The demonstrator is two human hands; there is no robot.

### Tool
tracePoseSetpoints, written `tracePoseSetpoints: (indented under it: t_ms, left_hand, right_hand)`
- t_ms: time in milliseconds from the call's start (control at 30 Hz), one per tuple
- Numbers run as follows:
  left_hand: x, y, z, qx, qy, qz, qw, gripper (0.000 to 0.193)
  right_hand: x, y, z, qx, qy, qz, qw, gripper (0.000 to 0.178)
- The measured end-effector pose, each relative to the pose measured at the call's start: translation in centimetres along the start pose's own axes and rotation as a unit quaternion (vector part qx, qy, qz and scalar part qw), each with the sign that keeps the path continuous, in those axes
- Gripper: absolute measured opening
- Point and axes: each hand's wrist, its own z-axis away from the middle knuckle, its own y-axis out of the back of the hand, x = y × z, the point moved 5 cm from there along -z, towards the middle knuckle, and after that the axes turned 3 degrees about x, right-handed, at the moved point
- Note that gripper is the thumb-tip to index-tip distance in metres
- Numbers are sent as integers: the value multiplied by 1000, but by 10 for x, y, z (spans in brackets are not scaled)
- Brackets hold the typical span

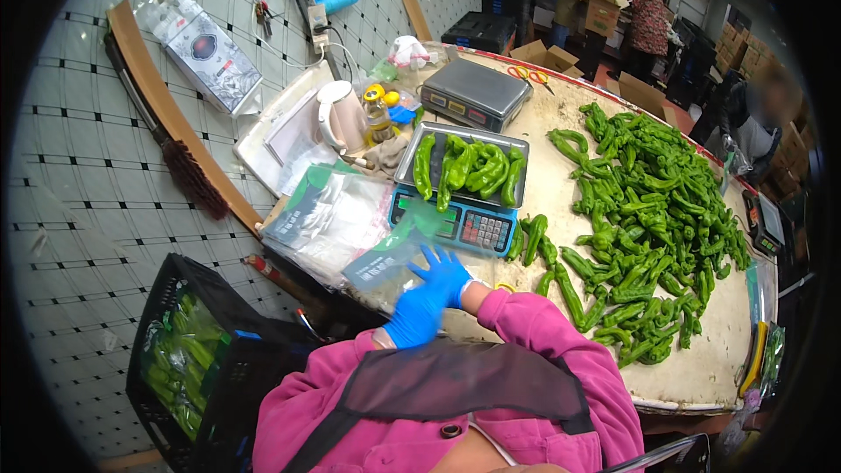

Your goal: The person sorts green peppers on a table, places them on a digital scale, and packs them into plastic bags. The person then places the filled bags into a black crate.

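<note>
Both my hands wear blue gloves and come together at the table's near edge. My right hand (445, 276) has its fingers stretched out and apart over a clear plastic bag (377, 270) with green and dark print. My left hand (412, 315) is just below and left of it, partly overlapping, its fingers hidden and blurred. Whether it grips the bag cannot be made out. Just beyond my hands stands a blue digital scale (473, 226), with several long green peppers (469, 166) on its metal pan. More flat bags (328, 219) lie stacked to the left.
A large heap of green peppers (657, 219) covers the table's right side. A second scale (476, 92), scissors (531, 77) and a kettle (340, 114) stand farther back. At lower left is a black crate (232, 333) of bagged peppers. Other people (648, 17) work in the background.
</note>
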Motion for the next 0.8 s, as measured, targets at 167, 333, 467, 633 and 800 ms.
tracePoseSetpoints:
  t_ms: [167, 333, 467, 633, 800]
  left_hand:
    - [-27, 16, 2, 79, 97, 21, 992, 64]
    - [-48, 53, 25, 29, 241, -96, 965, 56]
    - [-38, 14, 33, 80, 55, -107, 990, 40]
    - [-56, -14, 25, -43, 55, -58, 996, 20]
    - [-81, -19, 25, -72, 78, -59, 993, 28]
  right_hand:
    - [-14, 6, 1, -240, 15, -59, 969, 40]
    - [32, 147, -43, 261, -193, -18, 946, 18]
    - [180, 115, -36, 251, -495, 73, 829, 95]
    - [230, 85, -72, 165, -549, 102, 813, 98]
    - [264, 99, -76, 89, -523, 88, 843, 86]
